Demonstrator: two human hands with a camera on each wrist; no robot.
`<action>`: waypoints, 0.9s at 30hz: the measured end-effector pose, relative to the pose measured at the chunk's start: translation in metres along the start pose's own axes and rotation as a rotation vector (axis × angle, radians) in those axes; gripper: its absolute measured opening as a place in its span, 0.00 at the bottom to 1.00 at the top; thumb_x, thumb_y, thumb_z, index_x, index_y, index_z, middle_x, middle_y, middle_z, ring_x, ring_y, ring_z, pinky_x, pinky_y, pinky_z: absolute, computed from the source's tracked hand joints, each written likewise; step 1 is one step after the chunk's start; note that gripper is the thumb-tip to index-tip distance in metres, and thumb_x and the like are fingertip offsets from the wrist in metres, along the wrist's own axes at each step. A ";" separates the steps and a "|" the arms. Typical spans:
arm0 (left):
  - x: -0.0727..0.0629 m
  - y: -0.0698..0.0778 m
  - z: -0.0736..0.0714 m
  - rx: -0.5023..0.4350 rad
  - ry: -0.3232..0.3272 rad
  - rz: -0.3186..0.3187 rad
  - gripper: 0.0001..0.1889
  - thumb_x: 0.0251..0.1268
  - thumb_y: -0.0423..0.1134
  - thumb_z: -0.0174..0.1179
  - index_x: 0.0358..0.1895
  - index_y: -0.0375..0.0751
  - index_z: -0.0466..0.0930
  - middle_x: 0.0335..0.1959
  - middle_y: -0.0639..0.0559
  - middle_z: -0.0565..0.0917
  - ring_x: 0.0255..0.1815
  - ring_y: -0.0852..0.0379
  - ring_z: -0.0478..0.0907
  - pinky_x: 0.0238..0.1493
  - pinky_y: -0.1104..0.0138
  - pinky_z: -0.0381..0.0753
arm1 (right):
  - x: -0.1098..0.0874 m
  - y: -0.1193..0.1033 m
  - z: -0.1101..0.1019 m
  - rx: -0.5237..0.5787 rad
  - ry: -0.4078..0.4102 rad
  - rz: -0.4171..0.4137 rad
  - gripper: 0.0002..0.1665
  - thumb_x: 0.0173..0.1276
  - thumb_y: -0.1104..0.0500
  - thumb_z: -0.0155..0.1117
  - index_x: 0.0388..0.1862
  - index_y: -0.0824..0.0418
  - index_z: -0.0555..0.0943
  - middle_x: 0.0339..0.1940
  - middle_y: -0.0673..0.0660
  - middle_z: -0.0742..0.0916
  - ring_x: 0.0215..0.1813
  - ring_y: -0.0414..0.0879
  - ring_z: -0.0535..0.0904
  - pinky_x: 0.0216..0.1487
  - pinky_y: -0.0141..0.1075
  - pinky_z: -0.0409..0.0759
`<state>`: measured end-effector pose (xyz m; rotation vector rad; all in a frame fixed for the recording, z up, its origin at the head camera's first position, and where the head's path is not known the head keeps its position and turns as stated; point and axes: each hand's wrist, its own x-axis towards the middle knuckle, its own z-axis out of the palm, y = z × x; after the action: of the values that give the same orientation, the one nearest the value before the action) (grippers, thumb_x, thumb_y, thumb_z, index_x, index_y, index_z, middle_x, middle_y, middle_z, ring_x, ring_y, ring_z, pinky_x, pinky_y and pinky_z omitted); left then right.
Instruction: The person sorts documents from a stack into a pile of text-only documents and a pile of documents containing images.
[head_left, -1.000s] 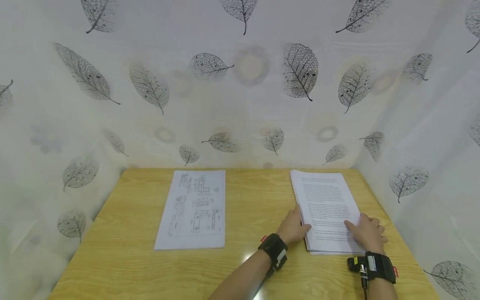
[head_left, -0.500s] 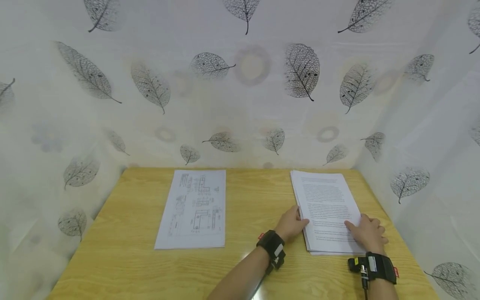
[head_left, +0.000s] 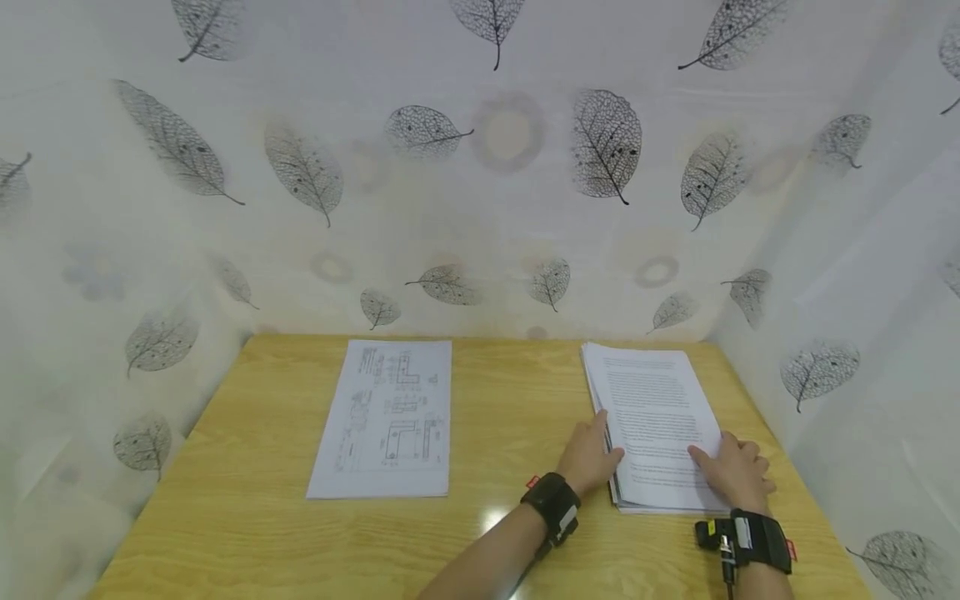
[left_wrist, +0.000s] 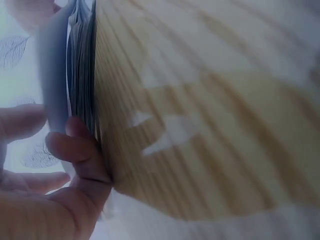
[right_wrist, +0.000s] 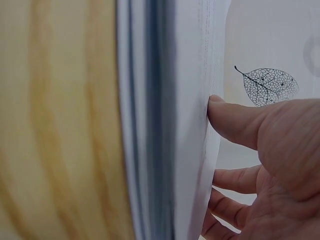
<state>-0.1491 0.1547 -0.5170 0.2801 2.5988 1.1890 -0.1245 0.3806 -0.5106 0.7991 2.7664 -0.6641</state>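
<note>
A stack of printed paper (head_left: 652,408) lies at the right of the table, its sheets slightly uneven along the left edge. My left hand (head_left: 587,458) grips that left edge, with the thumb over the top sheet. Curled fingers (left_wrist: 82,155) meet the layered sheet edges in the left wrist view. On the other side, my right hand (head_left: 737,475) rests at the stack's right edge, thumb on the top sheet and fingers spread beside it. The right wrist view has its thumb (right_wrist: 235,120) touching the paper.
Sheets with technical line drawings (head_left: 386,417) lie at the left of the wooden table (head_left: 510,400). A leaf-patterned curtain (head_left: 502,208) surrounds the table at the back and sides. Each wrist wears a black strap (head_left: 761,537) with a camera and cable.
The left hand drew back slightly to the left, then came forward against the stack's edge again. The stack's left and front edges look a little less even now. The right hand has barely moved.
</note>
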 end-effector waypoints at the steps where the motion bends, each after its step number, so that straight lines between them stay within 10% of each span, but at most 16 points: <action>1: 0.000 0.001 0.001 -0.022 0.009 -0.005 0.34 0.65 0.46 0.61 0.73 0.43 0.62 0.60 0.41 0.76 0.55 0.55 0.76 0.57 0.62 0.76 | 0.000 0.000 0.000 0.004 0.000 -0.002 0.48 0.70 0.47 0.58 0.72 0.78 0.50 0.62 0.85 0.55 0.61 0.80 0.52 0.56 0.74 0.53; 10: 0.005 -0.004 0.000 -0.284 0.073 -0.007 0.14 0.59 0.36 0.66 0.48 0.36 0.79 0.35 0.53 0.77 0.33 0.62 0.71 0.34 0.71 0.72 | 0.001 0.004 0.001 0.010 -0.003 -0.022 0.49 0.70 0.47 0.58 0.72 0.78 0.49 0.62 0.86 0.55 0.60 0.80 0.50 0.55 0.74 0.52; 19: -0.003 0.006 0.006 0.169 0.179 0.108 0.13 0.61 0.47 0.65 0.47 0.52 0.89 0.44 0.50 0.79 0.42 0.61 0.70 0.43 0.71 0.70 | -0.002 0.002 -0.001 0.011 0.002 -0.026 0.49 0.70 0.46 0.57 0.72 0.78 0.50 0.60 0.85 0.56 0.59 0.78 0.51 0.54 0.72 0.54; 27: -0.004 0.014 0.003 0.289 0.203 0.283 0.11 0.65 0.46 0.61 0.45 0.52 0.88 0.48 0.55 0.81 0.46 0.62 0.74 0.43 0.73 0.73 | -0.002 0.002 -0.001 0.023 0.005 -0.051 0.49 0.71 0.46 0.56 0.74 0.76 0.49 0.64 0.85 0.55 0.62 0.80 0.50 0.55 0.73 0.52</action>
<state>-0.1433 0.1647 -0.5074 0.6343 2.9883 0.9602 -0.1217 0.3823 -0.5098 0.7377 2.7968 -0.7055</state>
